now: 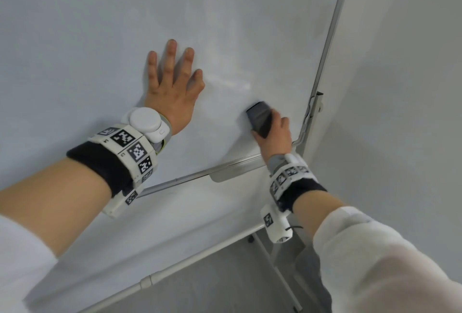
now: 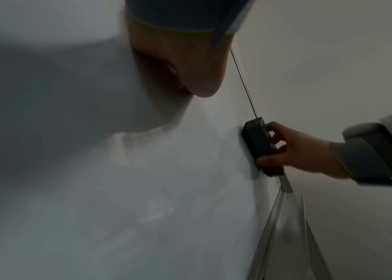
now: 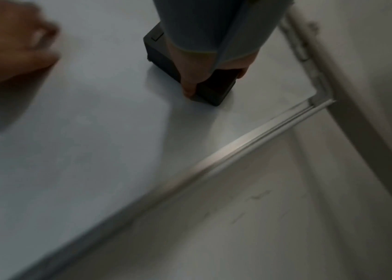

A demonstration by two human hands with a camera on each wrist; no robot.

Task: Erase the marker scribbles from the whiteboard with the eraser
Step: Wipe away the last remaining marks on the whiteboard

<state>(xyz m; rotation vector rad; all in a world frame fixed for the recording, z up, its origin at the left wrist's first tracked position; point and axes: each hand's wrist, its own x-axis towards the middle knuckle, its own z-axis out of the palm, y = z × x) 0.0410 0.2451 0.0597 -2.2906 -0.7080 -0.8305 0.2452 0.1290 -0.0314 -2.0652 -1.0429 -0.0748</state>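
Note:
The whiteboard [image 1: 100, 38] fills most of the head view, and I see no marker scribbles on the part that shows. My left hand [image 1: 172, 83] lies flat on the board with its fingers spread. To its right, my right hand [image 1: 273, 135] grips a dark grey eraser [image 1: 258, 118] and presses it against the board near the lower right corner. In the left wrist view the eraser [image 2: 258, 145] stands edge-on against the board, with the right hand's fingers [image 2: 274, 138] curled round it. The right wrist view shows the eraser [image 3: 164, 60] under my thumb.
The board's metal frame [image 1: 325, 63] runs up the right side, with a clamp [image 1: 316, 103] on it. A marker tray [image 1: 235, 170] sits along the bottom edge. Below are the stand's white tubes [image 1: 175, 267] and a grey floor [image 1: 212, 287]. A pale wall [image 1: 412, 88] lies to the right.

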